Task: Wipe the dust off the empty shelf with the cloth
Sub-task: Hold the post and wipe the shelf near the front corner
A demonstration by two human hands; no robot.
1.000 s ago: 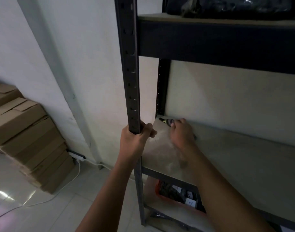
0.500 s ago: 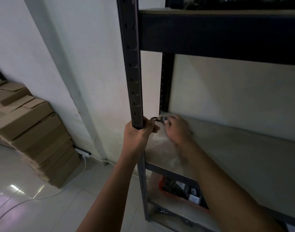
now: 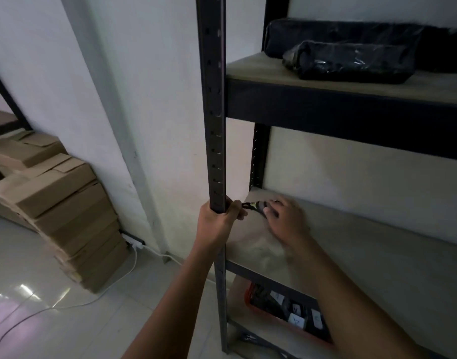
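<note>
At the front post (image 3: 214, 125) of the rack, the left hand (image 3: 217, 224) has its fingers (image 3: 235, 207) curled round the dark metal upright, with the thumb on the near side. Just to the right of this post, the right hand (image 3: 287, 221) lies on the empty shelf (image 3: 364, 260), close to its left back corner. Its fingers (image 3: 270, 209) are bent over a small dark cloth (image 3: 253, 206), which touches the shelf board and shows a little yellow at one edge. The picture is blurred there, so the fold of the cloth cannot be told. The board near this hand looks pale and dusty. Above, on the next shelf of the rack, lie black plastic-wrapped bundles (image 3: 351, 58). Below the empty shelf stands a red tray (image 3: 250, 301) with dark items and white labels. To the left of the post, stacked cardboard boxes (image 3: 64, 203) lean by the white wall, and a white cable (image 3: 113, 281) runs over the tiled floor (image 3: 67, 327).
</note>
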